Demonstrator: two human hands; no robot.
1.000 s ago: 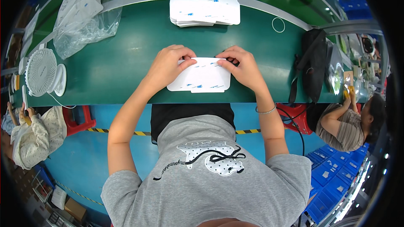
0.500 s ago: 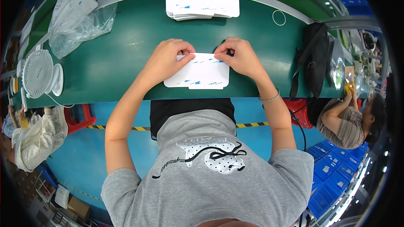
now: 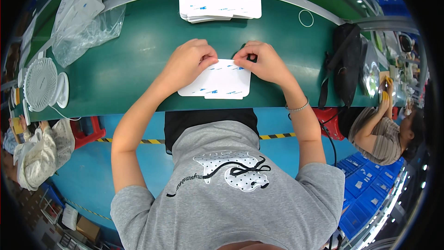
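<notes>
Left hand [image 3: 190,65] pinching sheet [image 3: 217,81], fan [image 3: 40,84], stack [image 3: 219,1] beyond

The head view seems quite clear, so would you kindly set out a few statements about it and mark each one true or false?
1. The left hand and the right hand are both at the far edge of the white sheet. True.
2. Both wrists are bare. False: a bracelet circles the right wrist.
3. A stack of white sheets lies beyond the hands on the green table. True.
4. A lamp stands at the table's left end. False: it is a white fan.
5. A black bag is on the right side of the table. True.
</notes>
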